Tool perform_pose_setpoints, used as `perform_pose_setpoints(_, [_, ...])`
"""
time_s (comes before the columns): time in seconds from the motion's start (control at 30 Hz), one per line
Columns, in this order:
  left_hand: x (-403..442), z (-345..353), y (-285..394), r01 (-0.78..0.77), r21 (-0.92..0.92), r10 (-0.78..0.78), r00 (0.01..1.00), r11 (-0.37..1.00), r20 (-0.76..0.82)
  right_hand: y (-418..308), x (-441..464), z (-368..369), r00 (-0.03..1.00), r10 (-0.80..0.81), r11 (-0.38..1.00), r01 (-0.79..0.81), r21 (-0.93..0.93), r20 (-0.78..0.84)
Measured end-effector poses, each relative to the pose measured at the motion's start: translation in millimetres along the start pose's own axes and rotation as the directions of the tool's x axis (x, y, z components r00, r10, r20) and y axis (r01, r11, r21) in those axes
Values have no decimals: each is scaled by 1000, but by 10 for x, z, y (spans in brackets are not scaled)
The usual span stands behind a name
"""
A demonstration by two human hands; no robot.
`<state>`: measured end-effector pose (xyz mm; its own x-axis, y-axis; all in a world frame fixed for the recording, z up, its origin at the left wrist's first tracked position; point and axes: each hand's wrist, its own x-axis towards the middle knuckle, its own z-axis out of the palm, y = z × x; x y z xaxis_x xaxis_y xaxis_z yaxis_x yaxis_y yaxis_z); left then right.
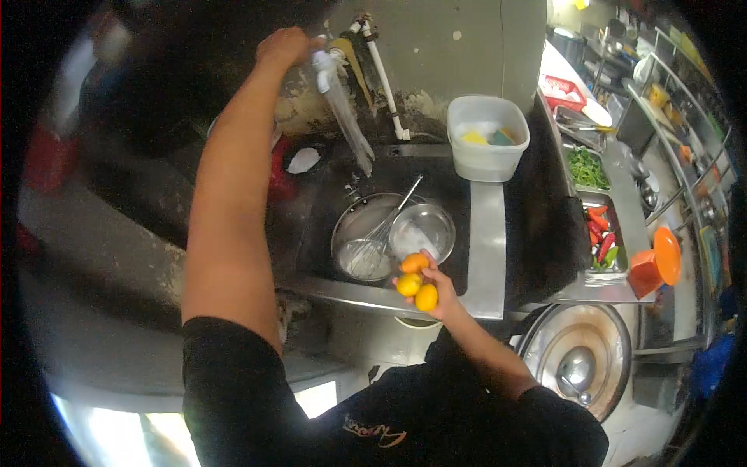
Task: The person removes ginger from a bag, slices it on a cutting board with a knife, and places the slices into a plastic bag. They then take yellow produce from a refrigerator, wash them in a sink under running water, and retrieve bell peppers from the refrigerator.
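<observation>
My left hand (284, 47) is stretched up to the white tap (320, 64) on the wall, its fingers closed at the tap handle. Below the tap hangs a translucent streak (348, 117); whether it is running water or clear plastic I cannot tell. In my right hand (443, 296) are three yellow-orange citrus fruits (409, 285), held over the front edge of the sink (311, 233). Just beyond them in the sink lie a wide metal pan (345, 226), a smaller metal bowl (440, 226) and a wire whisk (381, 233) leaning on the pan.
A white plastic tub (489, 167) with sponges stands behind the sink's right side. On the right counter are trays of green leaves (585, 167) and red and green peppers (599, 233), beside an orange container (644, 274). A large round wok station (537, 350) lies lower right.
</observation>
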<state>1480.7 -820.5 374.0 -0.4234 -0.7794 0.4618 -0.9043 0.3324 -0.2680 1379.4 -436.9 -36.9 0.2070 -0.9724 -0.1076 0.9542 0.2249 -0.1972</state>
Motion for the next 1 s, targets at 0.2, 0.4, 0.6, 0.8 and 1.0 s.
perform_pose_setpoints(0.2, [124,-57,36,85,-106,-42,934,991,356,-215,1374,-285,999,-16,999,15,-31,-28])
perform_pose_setpoints(0.4, [330,-31,-248,107,29,-110,921,994,373,-331,2057,-189,996,-42,999,42,-2,-82])
perform_pose_setpoints(0.6, [-89,-363,-121,-571,89,564,821,816,92,-346,2496,-330,996,-44,999,45,5,-72])
perform_pose_setpoints(0.8, [-241,-600,247,-237,47,202,905,970,375,-314,2900,-333,981,-67,998,67,-5,-183])
perform_pose_setpoints(1.0, [-1186,639,-467,455,-849,-2,881,269,472,-326,3169,-252,976,-168,984,158,-85,-136])
